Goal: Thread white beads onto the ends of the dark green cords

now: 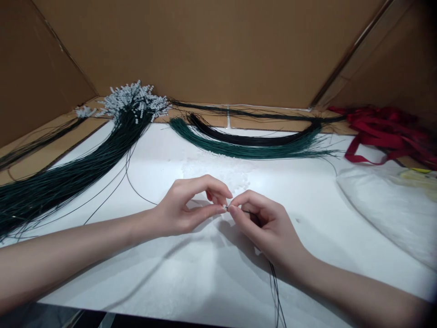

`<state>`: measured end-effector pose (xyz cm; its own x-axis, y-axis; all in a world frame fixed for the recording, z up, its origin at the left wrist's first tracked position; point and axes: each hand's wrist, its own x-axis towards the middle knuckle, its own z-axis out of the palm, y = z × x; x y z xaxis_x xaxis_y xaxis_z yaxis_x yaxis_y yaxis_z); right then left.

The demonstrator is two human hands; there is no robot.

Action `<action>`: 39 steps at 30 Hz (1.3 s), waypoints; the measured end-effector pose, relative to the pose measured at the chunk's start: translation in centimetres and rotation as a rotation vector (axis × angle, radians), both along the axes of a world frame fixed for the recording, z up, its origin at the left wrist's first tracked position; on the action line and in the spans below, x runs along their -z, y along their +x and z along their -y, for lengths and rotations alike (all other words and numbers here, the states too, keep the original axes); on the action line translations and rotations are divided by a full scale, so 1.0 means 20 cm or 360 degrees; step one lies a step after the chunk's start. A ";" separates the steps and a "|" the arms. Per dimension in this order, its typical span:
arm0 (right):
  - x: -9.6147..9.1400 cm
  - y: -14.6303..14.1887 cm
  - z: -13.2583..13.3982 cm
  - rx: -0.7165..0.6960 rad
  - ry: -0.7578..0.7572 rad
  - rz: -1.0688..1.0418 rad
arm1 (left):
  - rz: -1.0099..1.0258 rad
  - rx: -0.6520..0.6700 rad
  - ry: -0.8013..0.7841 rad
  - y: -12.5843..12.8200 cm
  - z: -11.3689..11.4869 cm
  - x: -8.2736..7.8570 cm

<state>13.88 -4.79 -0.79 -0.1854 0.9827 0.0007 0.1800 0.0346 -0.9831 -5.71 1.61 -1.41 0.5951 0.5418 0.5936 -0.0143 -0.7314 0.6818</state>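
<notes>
Over the middle of the white board, my left hand (pixel 191 202) and my right hand (pixel 268 218) meet almost fingertip to fingertip. A tiny white bead (pixel 224 207) shows at my left thumb tip; the left index finger curves above it. My right thumb and index finger pinch thin dark wires (pixel 277 291), whose lengths pass through the hand and hang down below it toward the board's front edge. One wire end is right at the bead, but whether it runs through the bead I cannot make out. Behind the hands lie loose white beads (pixel 235 175), partly hidden.
A thick bundle of green wires (pixel 99 157) with white beaded tips (pixel 136 102) lies at left. Green wires (pixel 239 150) and black wires (pixel 246 136) curve along the back. Red ribbon (pixel 378 132) and a clear plastic bag (pixel 396 209) lie right. Cardboard walls (pixel 211 50) enclose the board (pixel 164 278).
</notes>
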 end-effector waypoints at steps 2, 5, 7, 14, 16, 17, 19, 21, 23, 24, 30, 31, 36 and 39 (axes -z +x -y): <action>0.00 0.00 0.00 0.0003 0.0005 -0.0001 | 0.0001 0.0000 0.0007 0.00 0.00 0.00; 0.00 0.00 0.00 0.0006 0.0017 0.0000 | 0.0011 0.0005 0.0013 0.00 0.00 0.00; 0.00 0.00 0.00 0.0009 0.0020 -0.0001 | 0.0008 0.0008 0.0008 0.00 0.00 0.00; 0.00 0.00 0.00 0.0008 0.0039 -0.0003 | 0.0003 0.0000 0.0008 0.00 0.00 0.01; 0.01 0.00 0.00 0.0006 0.0042 -0.0007 | 0.0011 0.0007 0.0000 0.00 0.00 0.01; 0.01 0.00 0.00 0.0004 0.0045 -0.0013 | 0.0012 0.0012 -0.0003 0.00 0.00 0.01; 0.01 0.00 0.00 -0.0001 0.0051 -0.0018 | 0.0012 0.0019 -0.0006 0.00 0.00 0.00; 0.01 0.00 0.00 0.0002 0.0050 -0.0016 | 0.0015 0.0028 -0.0002 0.00 0.00 0.00; 0.01 0.00 0.00 0.0003 0.0051 -0.0015 | 0.0019 0.0034 0.0003 0.00 -0.01 0.00; 0.00 0.00 0.00 0.0002 0.0056 -0.0016 | 0.0014 0.0037 0.0000 0.00 -0.01 0.00; 0.00 0.00 0.00 0.0006 0.0047 -0.0016 | 0.0009 0.0037 -0.0011 0.00 0.00 0.01; 0.00 0.00 0.00 0.0005 0.0044 -0.0017 | 0.0013 0.0041 -0.0006 0.00 0.00 0.00; 0.01 0.00 0.00 0.0001 0.0036 -0.0004 | -0.0008 0.0057 0.0037 0.00 0.00 -0.01; 0.00 0.00 0.00 0.0004 0.0030 -0.0005 | -0.0017 0.0070 0.0080 0.00 0.00 -0.01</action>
<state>13.88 -4.86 -0.82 -0.1830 0.9829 0.0200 0.1772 0.0530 -0.9827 -5.73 1.63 -1.26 0.6243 0.4845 0.6127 -0.0400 -0.7635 0.6445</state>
